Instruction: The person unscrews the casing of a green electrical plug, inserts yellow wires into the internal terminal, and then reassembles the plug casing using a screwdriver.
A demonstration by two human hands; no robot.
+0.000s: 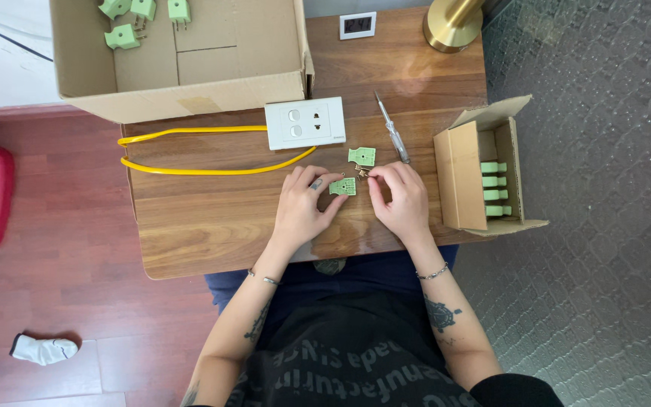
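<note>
Assembly of the small pale-green plastic plug half looks under way near the wooden table's front edge: my left hand pinches it, my right hand nips tiny metal parts beside it, seating these needs fine alignment.

We read this as a home room used as a small assembly spot: small wooden tabletop, red-brown laminate floor, patterned grey carpet, brass lamp base, crumpled sock on the floor, cardboard boxes of green plug parts.
</note>
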